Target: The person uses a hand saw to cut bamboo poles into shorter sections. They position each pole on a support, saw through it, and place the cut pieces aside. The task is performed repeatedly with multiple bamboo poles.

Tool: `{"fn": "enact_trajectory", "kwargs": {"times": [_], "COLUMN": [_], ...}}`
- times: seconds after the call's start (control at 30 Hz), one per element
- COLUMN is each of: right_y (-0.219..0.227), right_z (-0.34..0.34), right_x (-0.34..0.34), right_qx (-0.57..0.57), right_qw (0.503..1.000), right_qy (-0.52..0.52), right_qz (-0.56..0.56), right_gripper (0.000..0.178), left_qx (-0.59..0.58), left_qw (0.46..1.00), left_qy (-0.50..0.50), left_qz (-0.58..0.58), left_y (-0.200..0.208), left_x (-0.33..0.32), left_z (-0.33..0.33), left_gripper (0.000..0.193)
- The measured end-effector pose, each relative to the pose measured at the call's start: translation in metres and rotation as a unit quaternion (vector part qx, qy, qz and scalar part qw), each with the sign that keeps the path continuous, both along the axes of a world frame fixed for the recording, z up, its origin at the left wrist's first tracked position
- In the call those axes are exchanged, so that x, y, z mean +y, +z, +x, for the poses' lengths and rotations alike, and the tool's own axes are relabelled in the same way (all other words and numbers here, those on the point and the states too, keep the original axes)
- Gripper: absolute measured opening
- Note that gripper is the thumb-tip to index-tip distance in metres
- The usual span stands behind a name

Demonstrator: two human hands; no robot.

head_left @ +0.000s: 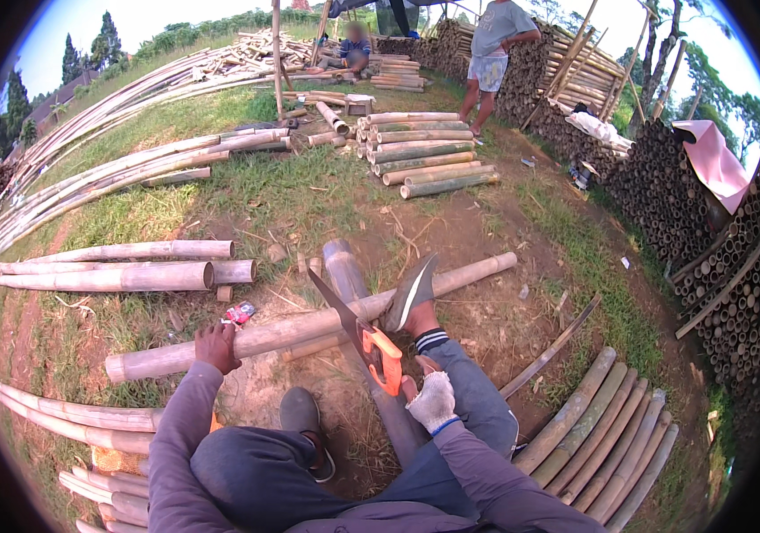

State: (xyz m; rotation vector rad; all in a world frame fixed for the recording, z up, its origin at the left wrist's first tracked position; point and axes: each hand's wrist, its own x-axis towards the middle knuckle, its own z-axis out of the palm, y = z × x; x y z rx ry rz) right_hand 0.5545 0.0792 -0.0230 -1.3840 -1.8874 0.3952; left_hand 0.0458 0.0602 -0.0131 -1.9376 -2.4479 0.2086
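Note:
A long bamboo pole point(287, 332) slants across in front of me, resting over another bamboo pole point(344, 275) on the ground. My left hand point(217, 347) grips it near its left end, fingers curled over the top. My right shoe point(413, 291) presses on the pole farther right. A hand saw point(341, 311) with an orange handle point(385, 362) stands with its blade against the pole, left of that shoe. Beside the handle is my right hand point(434, 401), in a pale glove with bare fingertips. Its fingers are apart and not wrapped round the handle.
A red packet point(240, 314) lies just beyond my left hand. Cut bamboo lengths point(598, 435) lie at right, more poles point(122, 277) at left, and a stack point(424, 151) ahead. Two people are farther off, one standing point(497, 53), one seated point(355, 53). Bamboo piles point(647, 191) line the right.

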Motion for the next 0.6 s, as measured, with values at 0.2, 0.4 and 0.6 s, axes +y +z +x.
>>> {"fn": "enact_trajectory", "kwargs": {"times": [0.2, 0.4, 0.6], "right_y": [-0.012, 0.028, 0.009], "right_z": [-0.038, -0.073, -0.074], "right_x": [0.022, 0.026, 0.020], "right_qx": [0.323, 0.320, 0.401], "right_qw": [0.935, 0.925, 0.894], "right_qy": [0.077, 0.111, 0.111], "right_qz": [-0.127, -0.171, -0.163], "right_gripper": [0.044, 0.034, 0.035], "left_qx": [-0.010, -0.010, 0.009], "left_qw": [0.999, 1.000, 1.000], "left_qy": [-0.013, -0.013, -0.014], "left_qz": [0.033, 0.001, 0.001], "left_y": [0.017, 0.009, 0.003], "left_x": [-0.009, -0.001, -0.005], "left_z": [0.008, 0.006, 0.002], "left_gripper": [0.106, 0.079, 0.069]}}
